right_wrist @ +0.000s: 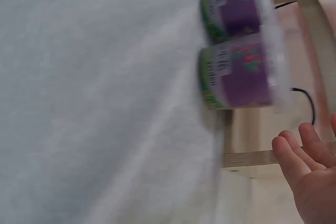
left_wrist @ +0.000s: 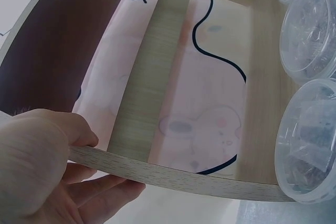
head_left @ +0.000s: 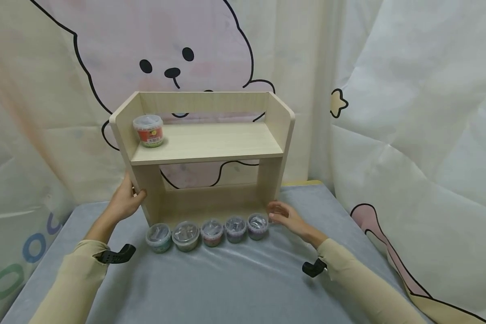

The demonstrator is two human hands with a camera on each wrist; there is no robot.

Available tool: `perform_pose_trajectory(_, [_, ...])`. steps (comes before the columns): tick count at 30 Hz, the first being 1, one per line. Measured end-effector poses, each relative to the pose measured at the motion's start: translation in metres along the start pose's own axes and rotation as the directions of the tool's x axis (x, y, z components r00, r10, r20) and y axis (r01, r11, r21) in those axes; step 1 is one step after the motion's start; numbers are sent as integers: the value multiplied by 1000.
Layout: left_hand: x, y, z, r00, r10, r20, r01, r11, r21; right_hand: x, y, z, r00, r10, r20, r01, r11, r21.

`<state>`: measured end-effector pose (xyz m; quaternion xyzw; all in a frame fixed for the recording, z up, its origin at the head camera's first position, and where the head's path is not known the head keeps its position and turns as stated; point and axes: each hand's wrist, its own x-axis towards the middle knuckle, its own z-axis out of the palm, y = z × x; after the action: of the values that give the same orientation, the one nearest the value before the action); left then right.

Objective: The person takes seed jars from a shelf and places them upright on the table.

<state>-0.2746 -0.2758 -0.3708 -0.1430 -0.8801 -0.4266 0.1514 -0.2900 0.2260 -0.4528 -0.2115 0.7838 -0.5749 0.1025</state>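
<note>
A pale wooden two-tier shelf (head_left: 206,155) stands at the back of the table. My left hand (head_left: 125,198) grips the edge of its left side panel; in the left wrist view the thumb lies inside the panel and the fingers outside. My right hand (head_left: 285,216) is beside the lower right panel, fingers loosely bent, holding nothing. Several lidded plastic tubs line up before the shelf, from a teal tub (head_left: 159,237) at the left to a purple-labelled tub (right_wrist: 244,72) nearest my right hand. Another tub with a red label (head_left: 149,131) sits on the upper board at the left.
A grey-blue cloth (head_left: 210,288) covers the table. Behind it hangs a pale curtain (head_left: 299,58) with a cartoon bear, and another curtain (head_left: 421,117) hangs along the right side. Black wrist bands (head_left: 115,254) are on both sleeves.
</note>
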Motion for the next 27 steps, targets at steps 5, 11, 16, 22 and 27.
perform_pose_trajectory(5, [-2, -1, 0, 1000, 3, -11, -3, 1000, 2, 0, -23, -5, 998, -44, -37, 46, 998, 38])
perform_pose_trajectory(11, [-3, -1, 1, 1000, 6, -3, -6, 1000, 6, 3, -54, -3, 995, -98, -36, 101, 991, 87])
perform_pose_trajectory(16, [-4, -1, 0, 1000, 1, -1, -1, 1000, 16, 11, -81, 9, 988, -153, -12, 153, 982, 112])
perform_pose_trajectory(22, [-4, 0, 1, 1000, -5, 2, 5, 1000, 23, 22, -120, 25, 966, -256, 35, 253, 964, 81])
perform_pose_trajectory(27, [-3, -1, 1, 1000, 1, 6, -1, 1000, 17, 33, -154, 36, 941, -329, 77, 322, 943, 89])
